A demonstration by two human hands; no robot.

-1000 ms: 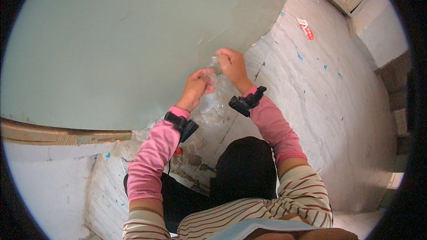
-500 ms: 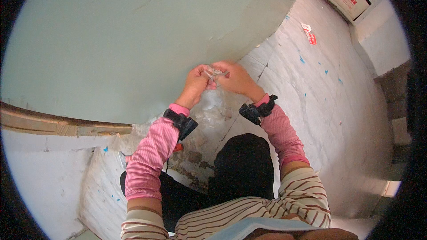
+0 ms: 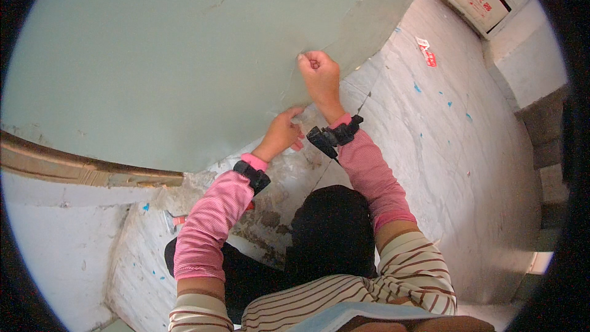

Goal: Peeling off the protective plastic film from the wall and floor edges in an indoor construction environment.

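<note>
My right hand (image 3: pixel 321 77) is closed in a fist in front of the pale green wall panel (image 3: pixel 153 55), thumb side up. A faint, see-through strip of plastic film (image 3: pixel 291 86) seems to run from its fingers down toward my left hand; its edges are hard to make out. Lower and to the left, my left hand (image 3: pixel 283 134) has its index finger stretched out at the panel's lower edge and its other fingers loosely bent apart. Both wrists carry black strapped devices over pink striped sleeves.
Beneath the panel is a grey-white marbled floor (image 3: pixel 430 147) with blue scraps and a red-and-white wrapper (image 3: pixel 426 53). A scraper-like tool with a red handle (image 3: pixel 179 220) lies beside my left forearm. A wooden strip (image 3: pixel 92 169) edges the panel. A white cabinet (image 3: pixel 478 0) stands far right.
My hands were together, holding crumpled clear film. They have separated: the right has moved up along the panel, while the left has dropped slightly and loosened its fingers.
</note>
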